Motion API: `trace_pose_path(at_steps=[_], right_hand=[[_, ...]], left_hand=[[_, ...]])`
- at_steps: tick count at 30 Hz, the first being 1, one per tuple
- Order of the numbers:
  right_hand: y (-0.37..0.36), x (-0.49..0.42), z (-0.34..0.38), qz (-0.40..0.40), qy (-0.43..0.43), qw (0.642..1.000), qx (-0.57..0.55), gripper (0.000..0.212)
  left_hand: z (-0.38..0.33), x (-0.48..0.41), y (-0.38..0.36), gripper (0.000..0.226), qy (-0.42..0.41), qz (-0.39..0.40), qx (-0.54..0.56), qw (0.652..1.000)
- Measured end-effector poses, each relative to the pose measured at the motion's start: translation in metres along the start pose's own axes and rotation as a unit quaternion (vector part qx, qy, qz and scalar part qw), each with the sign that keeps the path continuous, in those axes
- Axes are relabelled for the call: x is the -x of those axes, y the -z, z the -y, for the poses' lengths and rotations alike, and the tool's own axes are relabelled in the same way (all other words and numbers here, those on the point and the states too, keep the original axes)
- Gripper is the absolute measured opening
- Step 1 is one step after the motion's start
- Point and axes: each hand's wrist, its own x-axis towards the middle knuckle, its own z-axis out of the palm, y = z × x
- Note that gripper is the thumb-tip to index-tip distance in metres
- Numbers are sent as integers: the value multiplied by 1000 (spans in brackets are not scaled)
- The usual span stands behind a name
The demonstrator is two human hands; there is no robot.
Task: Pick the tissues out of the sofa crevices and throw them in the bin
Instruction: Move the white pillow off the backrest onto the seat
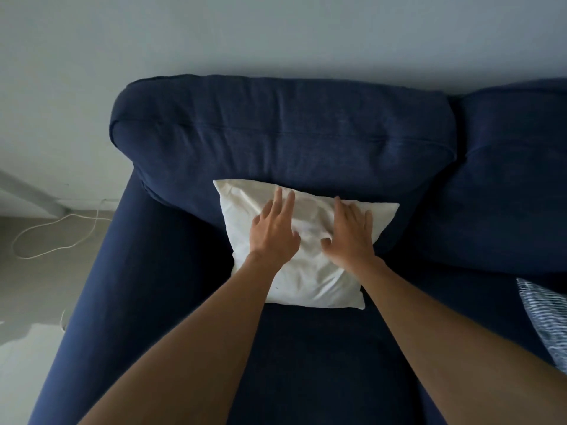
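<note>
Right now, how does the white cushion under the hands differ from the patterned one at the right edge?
The white cushion is plain; the patterned cushion has blue and white stripes. The white one shows whole, leaning on the sofa's back cushion; the patterned one is cut off by the frame. The left hand and right hand lie flat on the white one; nothing touches the patterned one. Both rest on the sofa seat.

No writing, label, brand or number can be read anywhere here (the dark blue fabric sofa [306, 142] and the plain white square cushion [310, 271] carry no print).
</note>
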Motion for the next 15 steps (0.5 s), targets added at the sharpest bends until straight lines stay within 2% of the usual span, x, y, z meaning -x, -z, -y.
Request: trace_pose_path(at_steps=[3,6,8,10,13,15], right_hand=[[-3,0,-2,14,13,997,81,86],[-3,1,-1,11,43,991,126,44],[-8,5,0,2,48,992,113,33],[-14,11,1,-10,48,993,104,39],[-23,29,5,-16,48,993,104,49],[-27,44,11,-30,50,992,108,57]], left_hand=[[4,0,-4,88,9,50,-47,998],[4,2,-7,95,2,76,-110,991],[4,5,-9,102,1,68,-163,984],[6,11,-8,102,7,61,-215,975],[13,27,-4,64,-15,83,-294,952],[17,44,-2,54,-23,89,-315,945]])
